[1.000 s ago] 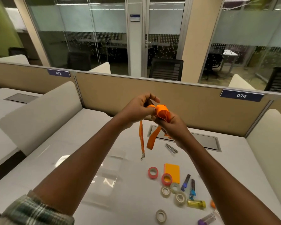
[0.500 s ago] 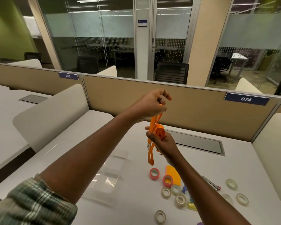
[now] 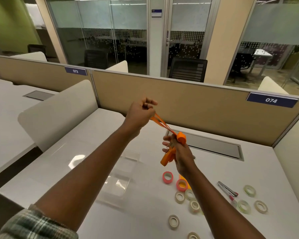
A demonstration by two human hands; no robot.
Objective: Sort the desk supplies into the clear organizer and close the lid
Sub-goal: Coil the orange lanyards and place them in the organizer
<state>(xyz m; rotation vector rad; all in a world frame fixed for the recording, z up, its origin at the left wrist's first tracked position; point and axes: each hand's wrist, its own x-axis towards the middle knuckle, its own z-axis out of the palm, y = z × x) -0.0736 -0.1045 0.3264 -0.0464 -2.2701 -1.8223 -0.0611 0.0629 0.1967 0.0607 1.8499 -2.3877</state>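
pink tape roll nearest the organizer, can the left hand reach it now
Probably not yet: the left hand pinches the orange lanyard, pulled taut. The pink tape roll itself lies uncovered.

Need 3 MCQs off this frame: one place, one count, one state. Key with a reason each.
1. Where is the organizer?
A) left of the pink tapes
B) on the partition
C) in a hand

2. How many pink tapes?
A) one
B) two
C) four

3. The lanyard is:
A) flat on the desk
B) in the organizer
C) stretched between left hand and right hand

Key:
1 A, it sits left of them.
2 B, two pink rolls show.
3 C, one hand pinches the strap and the other grips the wound part.
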